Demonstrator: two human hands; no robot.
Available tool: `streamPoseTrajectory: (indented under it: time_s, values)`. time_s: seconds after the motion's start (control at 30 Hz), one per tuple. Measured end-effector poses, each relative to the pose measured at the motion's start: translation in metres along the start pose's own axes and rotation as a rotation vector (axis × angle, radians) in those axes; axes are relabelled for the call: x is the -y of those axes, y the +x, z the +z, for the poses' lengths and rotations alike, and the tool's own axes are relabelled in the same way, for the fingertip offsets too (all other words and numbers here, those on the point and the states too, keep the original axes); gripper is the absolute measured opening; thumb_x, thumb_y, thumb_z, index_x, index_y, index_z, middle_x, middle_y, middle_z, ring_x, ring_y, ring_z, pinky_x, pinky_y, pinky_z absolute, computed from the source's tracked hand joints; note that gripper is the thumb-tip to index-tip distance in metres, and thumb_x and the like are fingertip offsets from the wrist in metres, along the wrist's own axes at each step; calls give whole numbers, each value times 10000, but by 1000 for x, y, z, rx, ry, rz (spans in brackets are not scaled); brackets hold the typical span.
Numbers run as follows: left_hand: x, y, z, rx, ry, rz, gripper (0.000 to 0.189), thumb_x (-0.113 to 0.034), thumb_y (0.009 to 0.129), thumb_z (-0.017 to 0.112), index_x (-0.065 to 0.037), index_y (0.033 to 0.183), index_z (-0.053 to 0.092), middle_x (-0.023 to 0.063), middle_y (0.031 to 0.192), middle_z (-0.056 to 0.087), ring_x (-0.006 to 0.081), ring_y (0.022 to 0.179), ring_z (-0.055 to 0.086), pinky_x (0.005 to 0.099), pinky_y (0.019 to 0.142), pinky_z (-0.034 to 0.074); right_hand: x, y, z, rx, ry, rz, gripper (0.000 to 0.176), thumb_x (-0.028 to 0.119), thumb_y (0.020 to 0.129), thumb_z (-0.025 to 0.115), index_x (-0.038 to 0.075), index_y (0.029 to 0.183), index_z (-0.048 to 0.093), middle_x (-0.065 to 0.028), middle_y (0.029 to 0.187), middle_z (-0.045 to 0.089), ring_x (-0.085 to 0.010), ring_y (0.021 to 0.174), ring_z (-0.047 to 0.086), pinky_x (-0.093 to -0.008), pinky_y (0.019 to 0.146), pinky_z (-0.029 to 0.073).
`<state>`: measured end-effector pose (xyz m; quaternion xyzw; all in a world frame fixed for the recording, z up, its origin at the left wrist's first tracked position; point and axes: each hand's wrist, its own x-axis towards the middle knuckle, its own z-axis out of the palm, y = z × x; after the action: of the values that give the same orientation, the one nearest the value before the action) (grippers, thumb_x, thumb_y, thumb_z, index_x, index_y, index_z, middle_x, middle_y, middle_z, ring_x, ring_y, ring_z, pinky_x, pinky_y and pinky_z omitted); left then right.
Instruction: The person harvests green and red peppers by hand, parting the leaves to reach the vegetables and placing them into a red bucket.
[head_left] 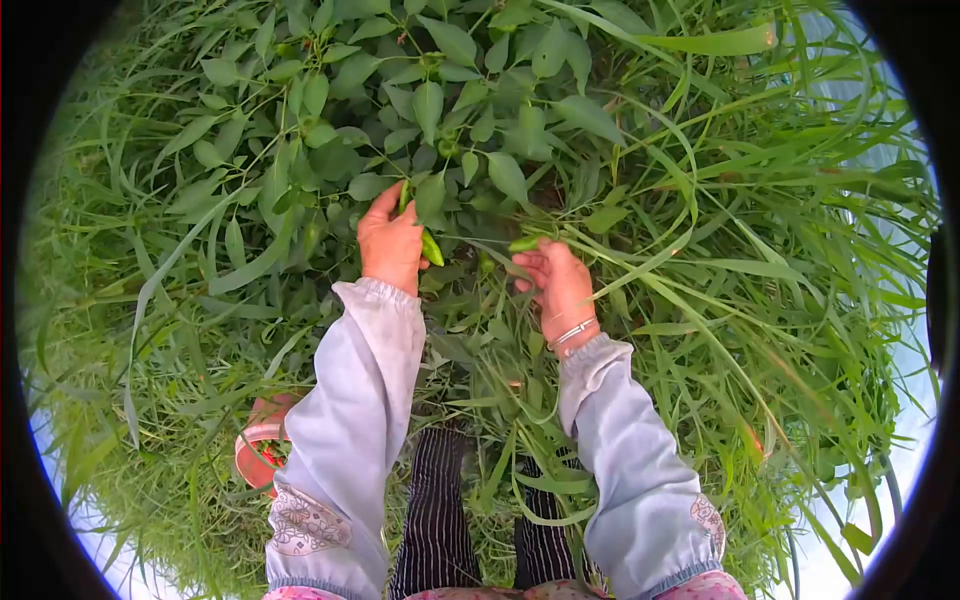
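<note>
My left hand (pixel 391 243) is closed around a green chili pepper (pixel 431 247), whose tip points down past the fingers. Leaves of the pepper plant (pixel 428 110) hang right beside that hand. To the right, the fingers of my right hand (pixel 558 285) are curled in, with another green pepper (pixel 526 243) at their tips. A thin bracelet (pixel 573 334) circles the right wrist. Light grey sleeves cover both forearms. The palms and some fingertips are hidden.
A reddish bucket (pixel 262 432) with small red things inside stands in the grass at lower left, partly behind my left sleeve. Tall grass (pixel 720 270) crowds the right side. My striped trouser legs (pixel 437 510) show below. Pale sheeting (pixel 850 70) lies at the right edge.
</note>
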<state>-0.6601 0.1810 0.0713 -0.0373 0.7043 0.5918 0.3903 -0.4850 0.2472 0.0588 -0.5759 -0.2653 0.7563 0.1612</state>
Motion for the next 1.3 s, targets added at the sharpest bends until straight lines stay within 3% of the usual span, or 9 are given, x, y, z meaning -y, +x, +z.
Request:
streamPoseTrajectory:
  time_s: [0.3,0.67,0.8,0.9,0.97,1.03,1.13,1.23,1.3]
  values:
    - [-8,-2,-19,137,-78,-182,220,-139,804,676,-87,1013,629,-6,762,601,82,458,474,223,400,384,46,-78,-26,980,-486,-276,297,137,816,503,21,1068,611,-109,1236,524,-252,1182,463,-356,1030,306]
    - [-31,5,-31,315,-187,-261,298,-232,847,636,-101,1109,579,6,825,558,107,484,460,229,412,330,66,-74,5,914,273,55,382,49,836,464,26,1218,454,-168,1271,478,-267,1137,518,-359,727,519]
    - [-28,-5,-49,383,-285,-381,226,-212,815,678,-98,1005,639,-7,744,541,100,498,491,223,411,355,66,-39,33,654,-191,74,341,148,853,547,48,1175,501,-105,1028,604,-220,890,613,-303,670,520]
    - [-15,-20,-62,304,-331,-427,194,-167,812,673,-77,980,638,14,817,605,107,534,525,228,440,395,42,12,54,409,-679,-376,272,155,854,574,42,1100,555,-77,940,613,-200,791,613,-291,655,510]
    - [-6,-29,-64,288,-320,-417,198,-138,810,663,-66,990,621,29,868,626,116,565,536,238,449,406,1,67,54,449,-461,-425,233,111,845,569,20,1059,575,-79,919,608,-185,775,612,-283,629,496]
    - [5,-32,-68,340,-274,-409,234,-124,803,657,-61,1019,590,40,914,623,127,578,528,247,439,388,-20,84,77,450,591,78,222,126,836,571,10,1024,596,-78,843,617,-197,778,606,-308,646,479]
    - [9,-43,-58,322,-319,-396,166,-70,788,671,-63,950,634,16,845,646,110,641,564,257,475,447,5,74,72,475,-939,-890,330,154,821,590,8,1115,550,-119,991,606,-233,892,589,-342,731,473]
    - [-3,-52,-54,274,-327,-405,174,-61,774,682,-65,941,631,11,820,637,108,633,559,256,469,441,-21,86,61,603,-134,-171,423,135,810,609,2,1194,491,-141,1134,552,-227,962,569,-318,798,470]
    - [-7,-52,-55,235,-340,-442,187,-54,772,679,-61,952,628,18,811,630,108,619,555,252,459,434,-28,76,51,664,-304,-424,480,121,806,617,5,1239,445,-159,1207,505,-230,1007,556,-336,812,475]
